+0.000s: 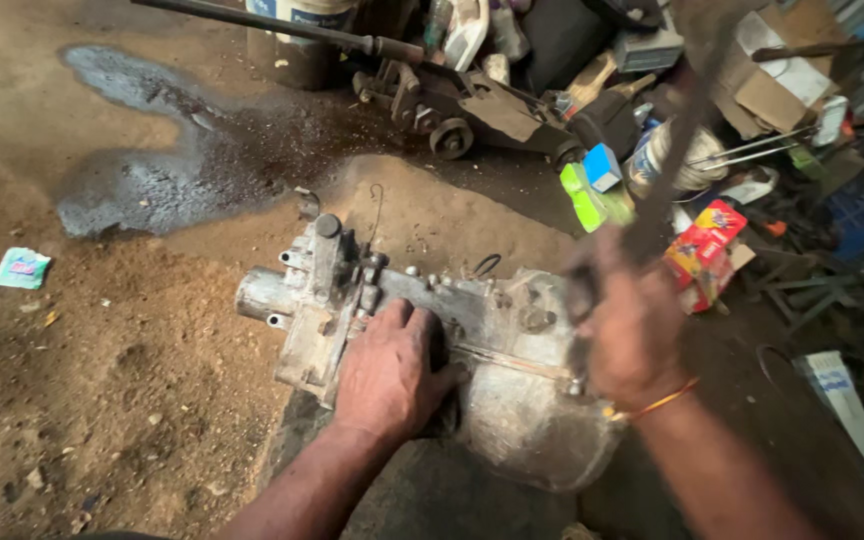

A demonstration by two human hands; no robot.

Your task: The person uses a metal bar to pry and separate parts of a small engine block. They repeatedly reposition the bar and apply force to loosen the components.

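Lying on a packed dirt floor (122, 390) stained by a dark wet patch (167, 165), with a floor jack (452, 105) and a heap of boxes and cans (712, 120) cluttering the far side, a grimy grey metal gearbox casing (492, 350) sits just before the person. Its long axis runs left to right, the narrow shaft end pointing left and the wide bell end bulging right. The left hand (389, 372) presses flat and open on its top, while the blurred right hand (632, 325) is clenched around a long dark bar (677, 140) slanting up and away.
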